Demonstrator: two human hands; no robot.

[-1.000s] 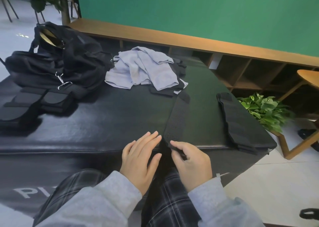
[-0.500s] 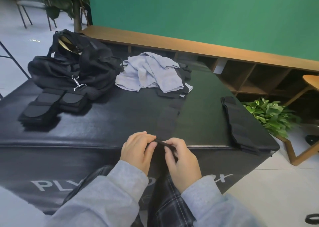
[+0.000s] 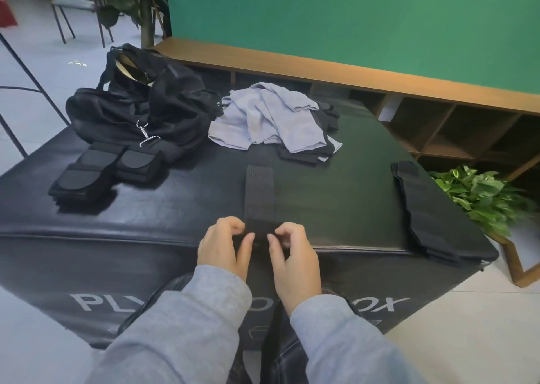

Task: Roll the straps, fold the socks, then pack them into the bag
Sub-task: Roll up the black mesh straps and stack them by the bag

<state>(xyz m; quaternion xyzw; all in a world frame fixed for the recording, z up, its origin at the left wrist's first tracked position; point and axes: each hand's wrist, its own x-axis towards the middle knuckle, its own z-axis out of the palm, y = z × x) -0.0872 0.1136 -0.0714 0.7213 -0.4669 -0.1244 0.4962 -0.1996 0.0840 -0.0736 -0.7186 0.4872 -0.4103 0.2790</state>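
Rolling the first of the straps. Perforated black strap [image 3: 260, 192] laid flat down the middle of the black padded bench [image 3: 175, 208], far end toward the grey socks [image 3: 263, 117], near end at the front edge between both hands. Left hand [image 3: 223, 245] and right hand [image 3: 293, 252] curled, fingertips pinching the near end, where a small roll seems begun, though blurred. Best done by keeping both thumbs level, turning the roll away in short even turns, pressing each turn tight against the flat length so no slack builds. Worth watching the edges: any drift sideways would likely cone the roll, so square it up early. Likely springy material, so a firm pinch needed at every regrip. Second strap [image 3: 423, 211] lying flat near the right edge, well apart. Open black bag [image 3: 140, 112] at the far left, folded black pads [image 3: 99, 170] just in front of it. Socks not yet folded, nothing packed.
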